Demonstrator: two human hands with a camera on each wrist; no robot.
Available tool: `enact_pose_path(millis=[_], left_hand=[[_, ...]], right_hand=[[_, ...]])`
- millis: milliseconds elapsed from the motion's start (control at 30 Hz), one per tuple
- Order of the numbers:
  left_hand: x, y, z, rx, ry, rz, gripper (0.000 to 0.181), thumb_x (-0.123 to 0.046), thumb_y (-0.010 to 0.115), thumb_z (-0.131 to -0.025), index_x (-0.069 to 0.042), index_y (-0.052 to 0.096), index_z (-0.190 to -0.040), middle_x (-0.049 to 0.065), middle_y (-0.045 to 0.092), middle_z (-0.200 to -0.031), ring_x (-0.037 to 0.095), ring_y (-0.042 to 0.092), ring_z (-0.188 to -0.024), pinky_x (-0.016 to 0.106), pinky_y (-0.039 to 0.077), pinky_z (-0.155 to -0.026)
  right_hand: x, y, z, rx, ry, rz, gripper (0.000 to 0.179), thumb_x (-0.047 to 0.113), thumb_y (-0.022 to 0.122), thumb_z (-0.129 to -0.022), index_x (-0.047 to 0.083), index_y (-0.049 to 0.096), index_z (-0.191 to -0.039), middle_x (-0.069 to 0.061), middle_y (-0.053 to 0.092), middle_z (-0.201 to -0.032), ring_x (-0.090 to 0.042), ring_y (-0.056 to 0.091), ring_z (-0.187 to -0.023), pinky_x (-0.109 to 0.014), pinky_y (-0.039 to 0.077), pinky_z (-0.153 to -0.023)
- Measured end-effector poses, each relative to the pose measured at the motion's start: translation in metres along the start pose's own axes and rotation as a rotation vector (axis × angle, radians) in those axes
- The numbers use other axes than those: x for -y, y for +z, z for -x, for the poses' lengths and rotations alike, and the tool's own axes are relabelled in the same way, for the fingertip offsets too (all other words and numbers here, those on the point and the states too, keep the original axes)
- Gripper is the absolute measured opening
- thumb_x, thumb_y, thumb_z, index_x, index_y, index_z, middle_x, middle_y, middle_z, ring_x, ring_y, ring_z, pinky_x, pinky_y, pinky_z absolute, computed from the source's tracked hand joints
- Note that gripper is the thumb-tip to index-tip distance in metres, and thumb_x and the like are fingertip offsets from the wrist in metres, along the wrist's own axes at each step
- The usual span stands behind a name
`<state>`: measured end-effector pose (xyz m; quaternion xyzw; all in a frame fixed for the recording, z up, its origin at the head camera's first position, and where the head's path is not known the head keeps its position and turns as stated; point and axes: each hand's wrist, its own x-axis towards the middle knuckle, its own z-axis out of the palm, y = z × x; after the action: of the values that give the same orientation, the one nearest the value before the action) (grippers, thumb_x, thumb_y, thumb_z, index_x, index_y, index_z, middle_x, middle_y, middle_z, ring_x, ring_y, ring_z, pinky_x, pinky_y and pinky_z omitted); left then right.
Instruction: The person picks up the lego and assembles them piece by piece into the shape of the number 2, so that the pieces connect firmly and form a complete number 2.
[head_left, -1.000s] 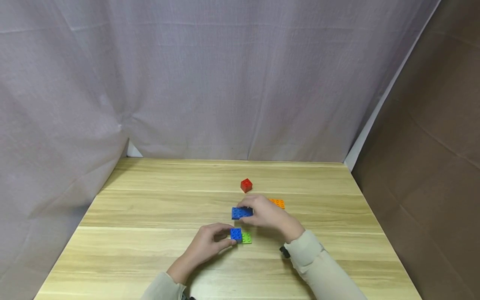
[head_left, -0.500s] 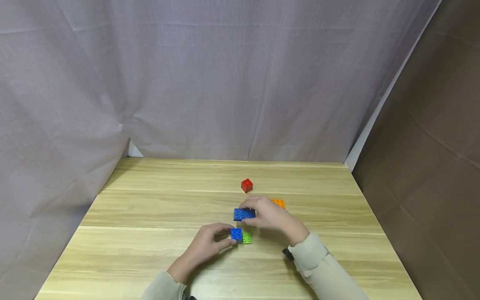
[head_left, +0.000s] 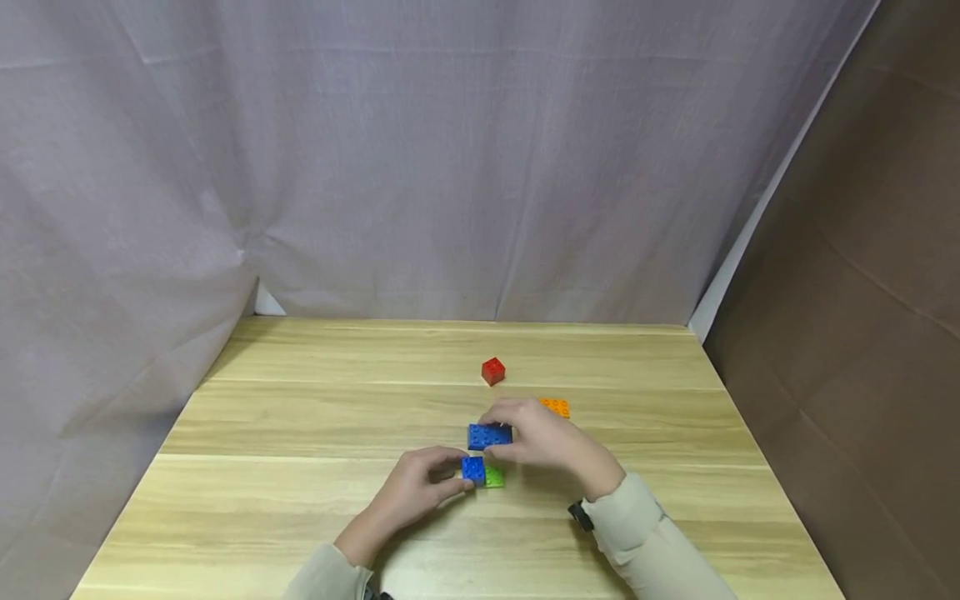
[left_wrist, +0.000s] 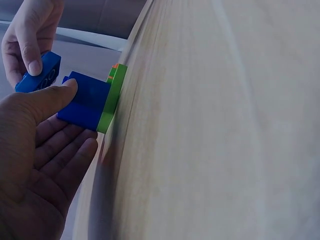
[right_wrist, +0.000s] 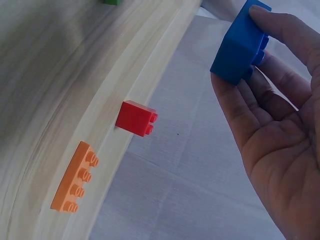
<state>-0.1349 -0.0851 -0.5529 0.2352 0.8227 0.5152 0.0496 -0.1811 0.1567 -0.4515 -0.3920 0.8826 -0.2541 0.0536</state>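
Observation:
On the table, a square blue building brick stands on one end of a thin lime-green brick, whose other studs show beside it. My left hand pinches the square brick, its thumb on one side and fingers on the other. A longer blue brick is held in my right hand, between thumb and fingers, up off the table just beyond the square one. The right wrist view shows that longer brick from its side, with part of its studs behind the thumb.
Farther back on the wooden table sits a red brick. A flat orange brick lies behind my right hand. Grey cloth hangs along the table's back and left, brown cloth on the right.
My right hand has shifted slightly right and toward me, bringing the longer blue brick closer to the square one. My left hand keeps its hold in place.

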Motion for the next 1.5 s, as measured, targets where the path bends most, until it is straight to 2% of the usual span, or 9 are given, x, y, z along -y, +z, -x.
enact_pose_path(millis=[233, 400, 700, 933, 1300, 1500], left_hand=[[-0.001, -0.001, -0.001, -0.003, -0.003, 0.021, 0.033, -0.031, 0.080, -0.088, -0.017, 0.073, -0.117, -0.002, 0.073, -0.115, 0.014, 0.072, -0.100, 0.026, 0.058, -0.087], [-0.001, 0.000, 0.000, 0.001, -0.013, 0.034, 0.032, -0.029, 0.080, -0.088, -0.017, 0.073, -0.117, 0.000, 0.073, -0.115, 0.018, 0.072, -0.099, 0.024, 0.058, -0.085], [0.002, 0.001, 0.001, 0.010, -0.018, 0.031, 0.034, -0.030, 0.080, -0.088, -0.015, 0.072, -0.117, 0.001, 0.072, -0.115, 0.011, 0.072, -0.097, 0.023, 0.058, -0.084], [-0.001, -0.001, 0.000, 0.013, -0.039, 0.024, 0.034, -0.027, 0.081, -0.088, -0.016, 0.072, -0.118, 0.000, 0.072, -0.117, 0.013, 0.072, -0.098, 0.021, 0.058, -0.084], [0.001, 0.000, 0.000, -0.002, -0.010, 0.045, 0.034, -0.028, 0.081, -0.088, -0.016, 0.072, -0.118, 0.002, 0.072, -0.117, 0.018, 0.073, -0.098, 0.022, 0.058, -0.084], [0.003, 0.000, 0.000, -0.005, 0.013, 0.064, 0.033, -0.029, 0.080, -0.089, -0.016, 0.072, -0.118, 0.001, 0.072, -0.117, 0.016, 0.072, -0.101, 0.024, 0.058, -0.086]], right_hand=[[0.000, 0.000, 0.003, 0.000, -0.011, -0.025, 0.027, 0.020, 0.079, -0.088, 0.013, 0.073, -0.113, 0.005, 0.069, -0.110, -0.005, 0.062, -0.094, -0.021, 0.057, -0.083], [0.002, 0.000, 0.005, 0.015, -0.016, -0.040, 0.029, 0.024, 0.081, -0.087, 0.014, 0.073, -0.113, 0.006, 0.069, -0.109, -0.005, 0.062, -0.093, -0.020, 0.057, -0.081], [0.006, 0.002, 0.010, 0.040, -0.013, -0.064, 0.031, 0.021, 0.080, -0.088, 0.013, 0.073, -0.117, 0.005, 0.069, -0.112, -0.005, 0.062, -0.093, -0.021, 0.057, -0.081], [0.007, 0.002, 0.012, 0.043, -0.017, -0.069, 0.031, 0.022, 0.080, -0.088, 0.014, 0.073, -0.117, 0.006, 0.069, -0.112, -0.004, 0.062, -0.093, -0.020, 0.056, -0.082], [0.009, 0.010, 0.016, 0.040, -0.081, -0.064, 0.028, 0.021, 0.081, -0.087, 0.013, 0.073, -0.113, 0.005, 0.070, -0.111, -0.005, 0.063, -0.098, -0.024, 0.057, -0.087], [0.010, 0.016, 0.016, 0.067, -0.066, -0.074, 0.028, 0.021, 0.080, -0.088, 0.013, 0.073, -0.114, 0.006, 0.070, -0.112, -0.003, 0.062, -0.097, -0.023, 0.056, -0.087]])
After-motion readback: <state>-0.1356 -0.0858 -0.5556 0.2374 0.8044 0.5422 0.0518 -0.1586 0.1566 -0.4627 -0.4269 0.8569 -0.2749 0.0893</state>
